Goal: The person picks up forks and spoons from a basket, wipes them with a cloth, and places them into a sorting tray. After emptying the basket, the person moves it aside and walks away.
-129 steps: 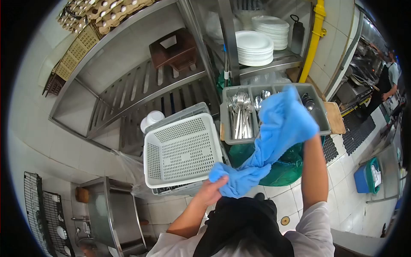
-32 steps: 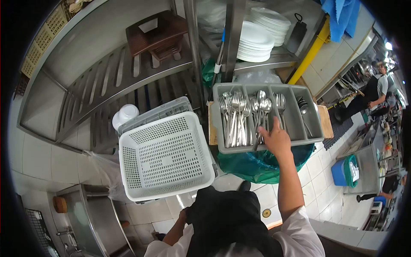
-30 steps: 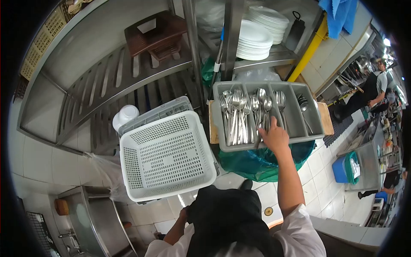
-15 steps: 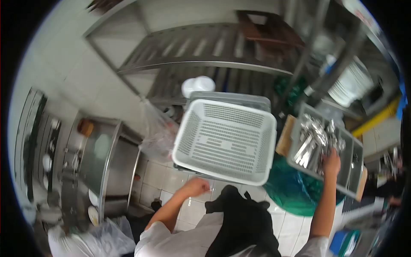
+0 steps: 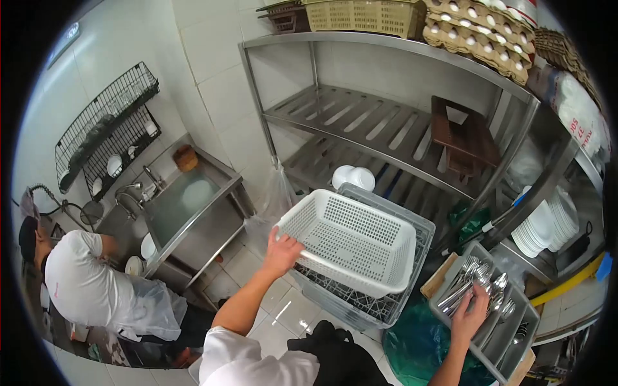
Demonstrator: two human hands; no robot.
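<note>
My left hand (image 5: 283,252) grips the near left rim of a white perforated basket (image 5: 354,241), which is tilted above a grey crate (image 5: 335,291). The basket looks empty. At the right, my right hand (image 5: 471,312) is over a grey divided cutlery tray (image 5: 515,347), its fingers among the spoons and forks (image 5: 479,273). The fingers are partly spread at the metal handles, and whether they hold a piece cannot be made out.
A metal rack (image 5: 380,148) stands ahead, with egg trays (image 5: 483,38) on top. Stacked plates (image 5: 541,225) lie at the right. A co-worker (image 5: 96,276) stands by the sink (image 5: 183,199) at the left. A green bag (image 5: 415,344) is below the tray.
My left hand has moved up and taken hold of the basket, which is now tilted, showing the crate beneath. My right hand remains at the cutlery. The view has swung, bringing the co-worker into fuller view.
</note>
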